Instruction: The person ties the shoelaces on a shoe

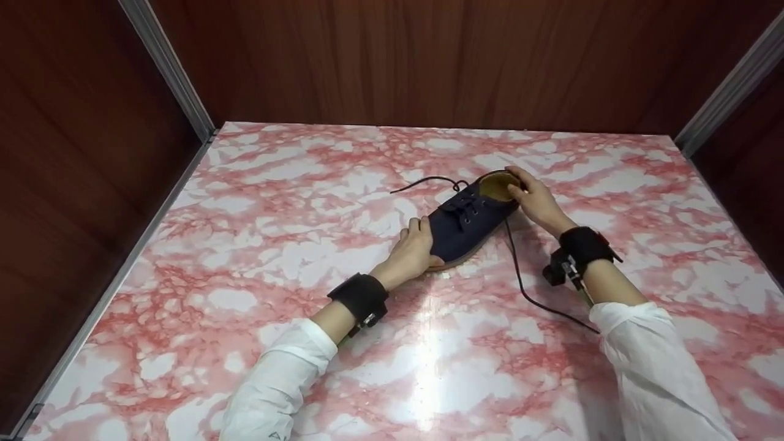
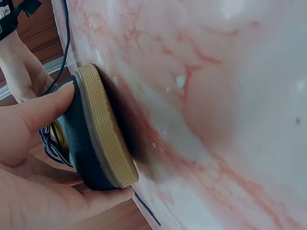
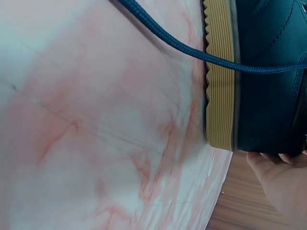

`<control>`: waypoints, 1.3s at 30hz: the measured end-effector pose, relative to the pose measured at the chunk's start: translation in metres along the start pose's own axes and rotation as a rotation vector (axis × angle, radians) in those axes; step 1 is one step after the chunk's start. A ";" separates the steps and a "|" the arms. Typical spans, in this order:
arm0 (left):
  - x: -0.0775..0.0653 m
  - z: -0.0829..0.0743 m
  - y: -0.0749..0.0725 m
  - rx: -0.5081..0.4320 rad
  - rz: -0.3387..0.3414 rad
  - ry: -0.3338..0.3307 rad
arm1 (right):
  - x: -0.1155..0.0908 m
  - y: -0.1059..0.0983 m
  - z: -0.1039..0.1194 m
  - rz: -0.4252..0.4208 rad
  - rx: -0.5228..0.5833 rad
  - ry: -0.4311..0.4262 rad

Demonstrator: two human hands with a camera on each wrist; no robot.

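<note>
Navy in its upper, the lace-up shoe [image 1: 481, 228] with a yellowish-olive lining [image 1: 492, 187] and a ribbed tan sole [image 3: 220, 100] is located sole-down on the far half of the glossy red-and-white marbled tabletop [image 1: 245, 300], toe near-left, heel far-right. Whether the whole sole bears on the surface I cannot tell from my feeds.

Grip: the left hand [image 1: 411, 250] clasps the toe, thumb on one side, fingers on the other. The right hand [image 1: 540, 202] pinches the heel collar, thumb inside the opening, fingers outside the back. Principal risk, in my judgement: unequal pull. Should one hand lift or turn ahead of the other, the shoe could twist, or the rounded toe slip free. Hard thumb pressure could crease the collar.

Laces: one long dark blue cord lace [image 3: 254, 69] crosses the sole edge and trails to beside the white right sleeve [image 1: 658, 367]. A forearm dragged over it could snag it and jerk the shoe. The other thin dark lace end [image 1: 429, 178] lies beyond the shoe with a small loop; I consider that a tug could tighten it into a knot.

Surroundings: the slick-looking tabletop may let the sole skid. The right black wrist strap [image 1: 585, 244] could catch the trailing lace.
</note>
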State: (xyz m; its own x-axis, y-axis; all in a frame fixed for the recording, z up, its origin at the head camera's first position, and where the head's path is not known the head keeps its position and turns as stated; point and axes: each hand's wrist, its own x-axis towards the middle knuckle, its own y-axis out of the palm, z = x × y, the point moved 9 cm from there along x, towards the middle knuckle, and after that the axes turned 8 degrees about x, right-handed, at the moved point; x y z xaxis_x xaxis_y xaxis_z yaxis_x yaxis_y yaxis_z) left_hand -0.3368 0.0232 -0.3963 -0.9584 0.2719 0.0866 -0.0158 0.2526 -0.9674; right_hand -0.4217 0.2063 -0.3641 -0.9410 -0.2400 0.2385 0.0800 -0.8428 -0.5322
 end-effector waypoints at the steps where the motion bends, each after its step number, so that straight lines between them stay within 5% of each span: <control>1: 0.001 0.001 0.001 -0.005 0.008 -0.004 | -0.001 0.000 0.000 0.002 0.002 -0.004; 10: 0.007 0.009 0.006 -0.047 0.095 -0.029 | -0.010 0.001 -0.002 -0.005 0.011 0.060; 28: 0.021 0.018 -0.002 -0.068 0.110 -0.013 | -0.025 -0.007 0.001 -0.182 -0.064 0.078; 39: 0.024 0.030 -0.006 -0.077 0.111 -0.106 | -0.033 -0.008 -0.003 -0.170 -0.086 0.134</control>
State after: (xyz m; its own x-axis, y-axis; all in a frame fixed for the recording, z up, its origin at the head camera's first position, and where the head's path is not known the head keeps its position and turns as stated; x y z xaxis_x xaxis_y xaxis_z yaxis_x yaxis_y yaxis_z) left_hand -0.3687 0.0003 -0.3959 -0.9778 0.2036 -0.0487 0.1093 0.2979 -0.9483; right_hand -0.3922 0.2223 -0.3699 -0.9742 -0.0272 0.2241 -0.1065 -0.8199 -0.5625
